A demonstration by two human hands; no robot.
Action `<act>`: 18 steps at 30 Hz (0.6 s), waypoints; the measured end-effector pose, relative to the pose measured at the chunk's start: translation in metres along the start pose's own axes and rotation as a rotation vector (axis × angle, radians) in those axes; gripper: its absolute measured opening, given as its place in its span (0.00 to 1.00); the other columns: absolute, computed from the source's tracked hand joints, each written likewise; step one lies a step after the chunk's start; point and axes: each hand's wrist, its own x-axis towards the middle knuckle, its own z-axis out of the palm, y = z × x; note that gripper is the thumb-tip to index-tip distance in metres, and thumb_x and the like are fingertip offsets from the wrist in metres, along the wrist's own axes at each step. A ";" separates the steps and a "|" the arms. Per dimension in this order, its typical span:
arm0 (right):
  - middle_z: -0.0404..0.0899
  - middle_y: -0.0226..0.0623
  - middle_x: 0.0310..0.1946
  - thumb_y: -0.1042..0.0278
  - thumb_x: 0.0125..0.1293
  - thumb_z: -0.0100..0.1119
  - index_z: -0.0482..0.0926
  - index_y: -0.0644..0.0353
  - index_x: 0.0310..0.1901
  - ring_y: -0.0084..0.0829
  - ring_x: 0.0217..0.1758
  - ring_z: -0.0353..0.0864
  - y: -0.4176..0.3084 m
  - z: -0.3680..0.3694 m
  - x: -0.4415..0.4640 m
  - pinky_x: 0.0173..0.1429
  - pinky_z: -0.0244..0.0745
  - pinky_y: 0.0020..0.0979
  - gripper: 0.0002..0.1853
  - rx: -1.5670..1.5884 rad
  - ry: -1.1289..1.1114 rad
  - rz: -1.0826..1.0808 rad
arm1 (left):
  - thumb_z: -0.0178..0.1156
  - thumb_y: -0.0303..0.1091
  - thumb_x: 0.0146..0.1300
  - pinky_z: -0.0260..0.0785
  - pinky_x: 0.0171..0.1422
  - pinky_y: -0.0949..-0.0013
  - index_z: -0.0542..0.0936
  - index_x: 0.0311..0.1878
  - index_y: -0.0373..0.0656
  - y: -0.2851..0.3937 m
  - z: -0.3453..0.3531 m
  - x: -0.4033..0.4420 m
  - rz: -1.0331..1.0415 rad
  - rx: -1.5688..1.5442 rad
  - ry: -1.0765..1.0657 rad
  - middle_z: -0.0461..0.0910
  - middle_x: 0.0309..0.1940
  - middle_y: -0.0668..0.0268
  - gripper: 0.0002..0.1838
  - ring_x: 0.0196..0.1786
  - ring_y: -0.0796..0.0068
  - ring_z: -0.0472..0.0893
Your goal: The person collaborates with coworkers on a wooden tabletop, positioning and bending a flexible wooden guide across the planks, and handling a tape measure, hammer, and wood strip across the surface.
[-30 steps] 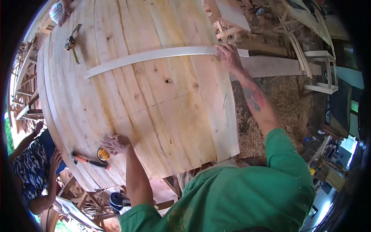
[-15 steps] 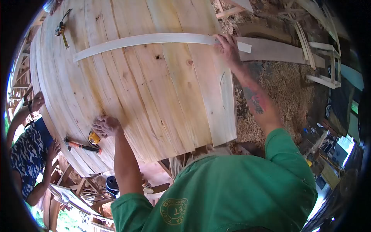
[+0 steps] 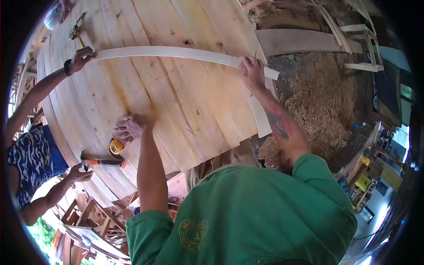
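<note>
My right hand (image 3: 251, 73) grips a long, pale wooden batten (image 3: 176, 51) near its right end, fingers over its edge. The batten bows across the wide plank surface (image 3: 176, 110). My left hand (image 3: 130, 128) rests on the planks with its fingers apart, holding nothing. Just below it lies a yellow tape measure (image 3: 116, 146), and beyond that a hammer (image 3: 104, 162) with an orange-and-black handle. At the batten's left end a co-worker's hand (image 3: 82, 57) touches it. The same person's other hand (image 3: 79, 173) is beside the hammer.
A small dark tool (image 3: 74, 32) lies at the far left of the planks. Another person's hand (image 3: 66, 6) shows at the top edge. Wood shavings (image 3: 324, 92) cover the ground to the right, near a white wooden frame (image 3: 369, 48).
A co-worker's hand has reached the batten's left end, and their other hand has come beside the hammer. The batten's right end has swung towards me with my right hand. The view has shifted.
</note>
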 end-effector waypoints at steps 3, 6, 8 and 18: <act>0.73 0.35 0.47 0.72 0.59 0.56 0.75 0.56 0.53 0.44 0.50 0.70 -0.023 -0.002 -0.031 0.57 0.64 0.43 0.18 -0.069 -0.035 0.084 | 0.38 0.61 0.67 0.38 0.71 0.36 0.53 0.74 0.52 -0.025 -0.012 0.010 0.174 0.094 -0.123 0.44 0.75 0.60 0.36 0.76 0.50 0.42; 0.71 0.38 0.46 0.71 0.56 0.59 0.74 0.54 0.49 0.46 0.52 0.68 -0.037 0.005 -0.061 0.56 0.64 0.47 0.17 0.002 0.015 0.081 | 0.39 0.62 0.67 0.37 0.71 0.35 0.52 0.74 0.53 -0.076 -0.026 0.025 0.378 0.231 -0.076 0.43 0.76 0.60 0.37 0.76 0.48 0.41; 0.71 0.38 0.46 0.72 0.55 0.60 0.74 0.55 0.49 0.46 0.52 0.68 -0.056 0.003 -0.076 0.56 0.64 0.47 0.18 -0.013 0.024 0.115 | 0.45 0.67 0.62 0.35 0.70 0.33 0.53 0.73 0.59 -0.117 -0.034 0.029 0.466 0.242 0.177 0.44 0.75 0.55 0.40 0.75 0.44 0.41; 0.70 0.38 0.46 0.68 0.55 0.61 0.74 0.57 0.49 0.46 0.50 0.69 -0.152 0.000 -0.152 0.54 0.64 0.47 0.19 -0.033 0.012 0.305 | 0.53 0.61 0.62 0.49 0.62 0.38 0.59 0.71 0.56 -0.207 -0.017 0.095 0.623 -0.194 0.113 0.65 0.62 0.52 0.37 0.63 0.51 0.64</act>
